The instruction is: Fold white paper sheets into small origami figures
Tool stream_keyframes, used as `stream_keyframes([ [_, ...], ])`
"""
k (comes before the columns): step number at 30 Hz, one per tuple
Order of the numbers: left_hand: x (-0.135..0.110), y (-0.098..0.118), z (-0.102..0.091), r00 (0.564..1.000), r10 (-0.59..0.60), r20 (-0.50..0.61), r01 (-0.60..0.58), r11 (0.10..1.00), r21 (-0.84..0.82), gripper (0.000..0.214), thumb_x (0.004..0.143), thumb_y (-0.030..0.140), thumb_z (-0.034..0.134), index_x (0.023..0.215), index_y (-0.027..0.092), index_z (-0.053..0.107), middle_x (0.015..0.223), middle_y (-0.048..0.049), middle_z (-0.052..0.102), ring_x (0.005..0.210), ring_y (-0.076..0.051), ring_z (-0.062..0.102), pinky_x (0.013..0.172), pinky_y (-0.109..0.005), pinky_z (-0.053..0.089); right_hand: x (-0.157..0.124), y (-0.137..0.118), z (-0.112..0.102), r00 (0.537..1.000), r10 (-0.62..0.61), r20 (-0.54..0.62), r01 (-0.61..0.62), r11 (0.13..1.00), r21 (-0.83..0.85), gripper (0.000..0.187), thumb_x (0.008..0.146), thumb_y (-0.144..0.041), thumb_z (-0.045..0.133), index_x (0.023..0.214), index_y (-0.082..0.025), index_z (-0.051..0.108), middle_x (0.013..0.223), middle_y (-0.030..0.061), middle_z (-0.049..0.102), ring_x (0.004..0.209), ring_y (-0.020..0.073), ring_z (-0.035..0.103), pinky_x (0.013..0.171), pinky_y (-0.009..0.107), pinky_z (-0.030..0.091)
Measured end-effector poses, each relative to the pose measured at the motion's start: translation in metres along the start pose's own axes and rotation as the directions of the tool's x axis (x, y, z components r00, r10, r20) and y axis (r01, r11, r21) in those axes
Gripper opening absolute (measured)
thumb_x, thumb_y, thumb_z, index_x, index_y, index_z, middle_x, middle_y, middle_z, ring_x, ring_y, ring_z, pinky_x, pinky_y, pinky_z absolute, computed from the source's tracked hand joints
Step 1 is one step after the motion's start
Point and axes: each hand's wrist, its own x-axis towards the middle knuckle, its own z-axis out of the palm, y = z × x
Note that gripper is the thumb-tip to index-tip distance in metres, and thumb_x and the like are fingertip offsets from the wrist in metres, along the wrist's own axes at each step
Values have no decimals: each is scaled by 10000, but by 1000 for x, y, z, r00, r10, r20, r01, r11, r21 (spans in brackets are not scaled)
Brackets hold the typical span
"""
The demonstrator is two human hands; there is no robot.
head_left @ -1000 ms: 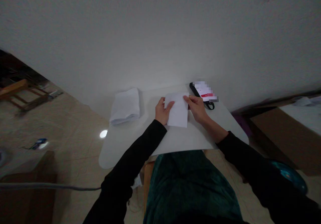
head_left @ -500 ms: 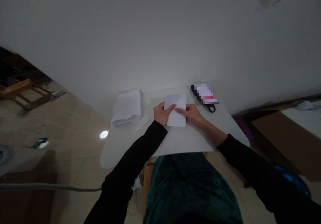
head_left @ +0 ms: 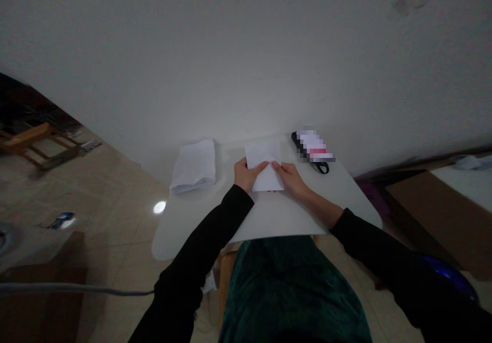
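Both hands have drawn closer together on a paper sheet (head_left: 263, 150) at the middle of the white table (head_left: 269, 220). Leftmost lies a paper stack (head_left: 194, 166). The left hand (head_left: 246, 175) and right hand (head_left: 290, 178) press from either side, fingers on top; any pinch cannot be told. The sheet seems light and limp, best held by its edges. Rightmost sits a black case (head_left: 313, 150).

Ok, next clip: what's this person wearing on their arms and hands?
Black long sleeves: the left sleeve reaches the wrist, the right sleeve stops partway along the forearm. The left hand and right hand are bare, no gloves.
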Motion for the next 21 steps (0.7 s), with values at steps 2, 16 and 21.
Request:
stream_keyframes([
  [2, -1, 2, 1, 1000, -25, 19, 26, 999, -41, 461, 562, 396, 885, 849, 87, 699, 780, -93, 725, 593, -175, 633, 511, -290, 512, -2, -1, 1, 1000, -20, 6, 20, 1000, -4, 578, 711, -754, 653, 786, -184, 591, 511, 17, 630, 391, 188, 600, 335, 291, 472],
  [16, 2, -5, -2, 994, -48, 99, 49, 999, -5, 433, 605, 473, 860, 727, 74, 745, 705, -98, 723, 555, -132, 585, 504, -248, 441, -3, -3, -2, 980, -177, -88, 157, 968, -194, 542, 823, -727, 555, 670, -208, 529, 387, -41, 491, 260, 99, 393, 238, 232, 252],
  [21, 3, -6, -2, 995, -30, 93, 30, 1000, 4, 431, 591, 463, 870, 751, 77, 761, 721, -95, 736, 574, -143, 600, 516, -253, 458, 1, -1, -4, 977, -179, -119, 149, 963, -226, 518, 787, -704, 625, 647, -211, 546, 433, -23, 517, 294, 102, 389, 249, 255, 257],
])
